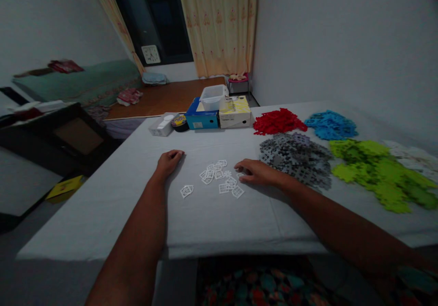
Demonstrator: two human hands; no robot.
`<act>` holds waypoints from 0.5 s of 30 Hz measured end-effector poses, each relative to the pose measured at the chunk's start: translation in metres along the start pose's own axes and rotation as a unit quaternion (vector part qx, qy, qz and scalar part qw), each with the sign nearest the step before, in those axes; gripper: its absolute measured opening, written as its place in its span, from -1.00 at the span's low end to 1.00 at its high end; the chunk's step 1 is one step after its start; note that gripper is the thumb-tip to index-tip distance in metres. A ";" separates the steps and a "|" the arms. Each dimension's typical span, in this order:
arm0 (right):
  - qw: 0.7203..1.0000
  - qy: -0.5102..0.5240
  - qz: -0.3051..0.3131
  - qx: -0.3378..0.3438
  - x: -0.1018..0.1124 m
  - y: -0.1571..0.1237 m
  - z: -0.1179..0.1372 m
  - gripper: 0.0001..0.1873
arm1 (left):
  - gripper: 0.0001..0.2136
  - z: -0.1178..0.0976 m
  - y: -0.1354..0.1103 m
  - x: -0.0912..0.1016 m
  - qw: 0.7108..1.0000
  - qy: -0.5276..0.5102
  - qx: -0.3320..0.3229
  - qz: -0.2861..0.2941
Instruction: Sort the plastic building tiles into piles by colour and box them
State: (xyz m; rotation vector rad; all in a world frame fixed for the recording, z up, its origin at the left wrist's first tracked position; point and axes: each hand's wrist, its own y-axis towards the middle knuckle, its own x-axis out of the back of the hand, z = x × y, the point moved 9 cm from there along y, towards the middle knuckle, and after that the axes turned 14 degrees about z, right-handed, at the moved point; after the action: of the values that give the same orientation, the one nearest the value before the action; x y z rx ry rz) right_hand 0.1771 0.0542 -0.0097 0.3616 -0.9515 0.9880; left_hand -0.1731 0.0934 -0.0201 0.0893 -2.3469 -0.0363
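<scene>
Several small white lattice pieces [219, 178] lie scattered on the white table [205, 215] between my hands. My left hand [168, 161] rests on the cloth to their left, its fingers curled under, and nothing shows in it. One white piece [186, 190] lies apart, just right of my left forearm. My right hand [255, 171] lies at the right edge of the white pieces, fingers bent with the tips touching or pinching a piece. A grey pile [297, 158] sits just behind my right wrist.
Piles of red [278, 121], blue [330, 124], lime green [379, 171] and white [414, 155] pieces lie at the right. At the far edge stand a blue box [201, 118], a yellow-white box [234, 112], a clear tub [213, 97], a tape roll [179, 122] and a small white box [163, 124].
</scene>
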 end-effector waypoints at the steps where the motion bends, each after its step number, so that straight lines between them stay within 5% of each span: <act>1: 1.000 -0.001 0.007 0.003 -0.001 -0.001 0.000 -0.62 | -0.47 0.002 0.000 0.000 1.000 0.006 0.001 -0.003; 10: 0.995 -0.068 -0.022 -0.068 0.006 -0.017 0.010 -0.75 | -0.48 -0.008 -0.008 0.007 1.000 0.012 0.015 -0.019; 15: 0.996 -0.026 -0.087 0.014 0.032 -0.076 0.033 -0.85 | -0.56 -0.009 -0.009 0.013 0.998 0.040 0.039 -0.015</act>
State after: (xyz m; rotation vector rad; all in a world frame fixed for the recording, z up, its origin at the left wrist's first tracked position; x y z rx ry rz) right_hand 0.2300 0.0095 0.0462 0.4866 -0.9369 0.8359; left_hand -0.1757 0.0838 -0.0047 0.1627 -2.2667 0.0437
